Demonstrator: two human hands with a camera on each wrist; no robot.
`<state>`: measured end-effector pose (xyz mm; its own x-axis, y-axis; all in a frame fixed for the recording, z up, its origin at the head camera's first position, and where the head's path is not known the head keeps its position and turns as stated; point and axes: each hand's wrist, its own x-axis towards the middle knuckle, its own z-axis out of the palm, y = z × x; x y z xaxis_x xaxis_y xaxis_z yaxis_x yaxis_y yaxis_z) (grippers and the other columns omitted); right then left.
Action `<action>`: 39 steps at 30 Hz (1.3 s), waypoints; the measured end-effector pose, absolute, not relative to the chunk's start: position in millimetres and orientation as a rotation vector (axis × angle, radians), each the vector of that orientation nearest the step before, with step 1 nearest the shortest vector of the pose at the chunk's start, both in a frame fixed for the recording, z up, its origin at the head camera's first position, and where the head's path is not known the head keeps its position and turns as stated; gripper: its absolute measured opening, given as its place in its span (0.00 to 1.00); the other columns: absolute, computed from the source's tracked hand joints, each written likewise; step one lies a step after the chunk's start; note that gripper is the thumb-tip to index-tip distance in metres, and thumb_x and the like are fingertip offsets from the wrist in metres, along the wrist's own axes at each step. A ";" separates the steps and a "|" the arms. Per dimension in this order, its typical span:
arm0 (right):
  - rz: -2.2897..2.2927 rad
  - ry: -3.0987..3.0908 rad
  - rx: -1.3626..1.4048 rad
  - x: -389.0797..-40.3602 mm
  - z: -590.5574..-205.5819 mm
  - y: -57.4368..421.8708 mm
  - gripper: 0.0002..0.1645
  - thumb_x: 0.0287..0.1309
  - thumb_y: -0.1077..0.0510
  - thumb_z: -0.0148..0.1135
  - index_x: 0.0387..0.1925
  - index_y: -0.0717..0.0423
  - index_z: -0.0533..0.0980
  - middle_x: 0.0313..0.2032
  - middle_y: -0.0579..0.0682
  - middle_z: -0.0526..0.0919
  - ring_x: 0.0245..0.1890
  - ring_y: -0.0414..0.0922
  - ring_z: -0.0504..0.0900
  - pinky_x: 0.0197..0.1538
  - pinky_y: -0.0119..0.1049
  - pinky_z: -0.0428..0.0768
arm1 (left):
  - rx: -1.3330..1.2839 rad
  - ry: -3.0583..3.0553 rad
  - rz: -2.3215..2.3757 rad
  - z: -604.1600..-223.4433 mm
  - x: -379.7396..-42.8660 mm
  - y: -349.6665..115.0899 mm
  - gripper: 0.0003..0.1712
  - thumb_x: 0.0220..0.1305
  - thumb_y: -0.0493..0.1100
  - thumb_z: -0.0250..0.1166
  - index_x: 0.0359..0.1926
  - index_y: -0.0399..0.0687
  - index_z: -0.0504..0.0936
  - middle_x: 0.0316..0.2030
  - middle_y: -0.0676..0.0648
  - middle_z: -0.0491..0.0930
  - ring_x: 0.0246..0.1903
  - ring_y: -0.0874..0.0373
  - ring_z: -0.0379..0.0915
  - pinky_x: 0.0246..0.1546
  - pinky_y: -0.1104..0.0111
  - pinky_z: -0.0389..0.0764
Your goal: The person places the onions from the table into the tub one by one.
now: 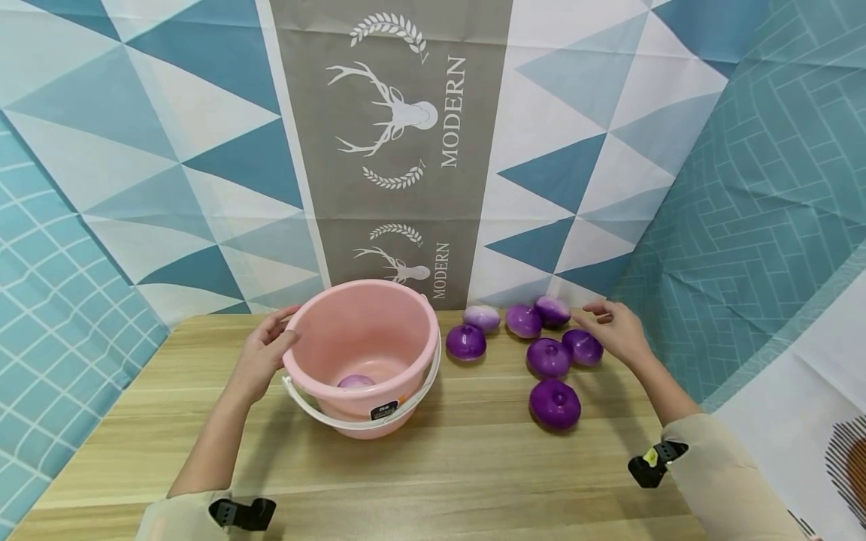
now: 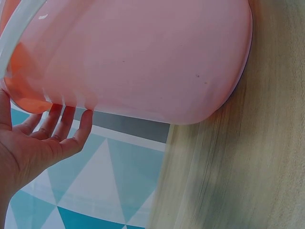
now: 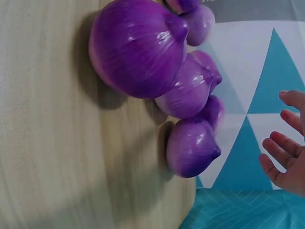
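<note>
Head view: right hand [image 1: 619, 330], fingers loosely spread, holding nothing, hangs just right of seven purple onions [image 1: 549, 358] right of centre, so nearer hand; onions lie to its left, roundish, no clear long axis; left hand [image 1: 260, 361] touches pink bucket [image 1: 368, 315] left of centre, one onion [image 1: 355, 381] visible inside; backdrop [image 1: 568, 68] reads "MODERN" twice, black label [image 1: 384, 410] too small to read. Left wrist view: fingers slightly bent, tips against bucket wall at left. Right wrist view: hand at right edge, apart from onions at upper centre
</note>
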<state>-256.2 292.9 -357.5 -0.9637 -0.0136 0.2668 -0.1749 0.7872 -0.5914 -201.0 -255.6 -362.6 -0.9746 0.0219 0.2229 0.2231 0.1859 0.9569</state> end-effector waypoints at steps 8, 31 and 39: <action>0.940 -2.754 0.101 -254.2 -372.3 305.5 0.31 0.60 0.43 0.57 0.53 0.64 0.74 0.49 0.68 0.76 0.49 0.65 0.76 0.47 0.55 0.77 | -0.232 -2.293 -1.898 -362.9 -200.8 -255.4 0.27 0.68 0.39 0.52 0.65 0.37 0.61 0.42 0.60 0.75 0.38 0.68 0.76 0.33 0.73 0.82; 0.985 -2.824 -0.050 -259.8 -413.0 319.9 0.36 0.60 0.48 0.59 0.60 0.68 0.64 0.57 0.74 0.67 0.54 0.67 0.69 0.53 0.57 0.72 | -0.221 -2.309 -1.886 -362.8 -202.2 -255.1 0.28 0.68 0.41 0.52 0.66 0.36 0.59 0.43 0.62 0.74 0.39 0.70 0.76 0.35 0.74 0.82; 1.115 -2.829 -0.077 -263.9 -425.5 319.7 0.40 0.59 0.50 0.59 0.63 0.72 0.58 0.59 0.77 0.62 0.56 0.69 0.64 0.56 0.59 0.69 | -0.214 -2.311 -1.885 -362.2 -201.9 -254.5 0.28 0.68 0.41 0.52 0.66 0.36 0.59 0.43 0.62 0.73 0.39 0.70 0.76 0.35 0.74 0.82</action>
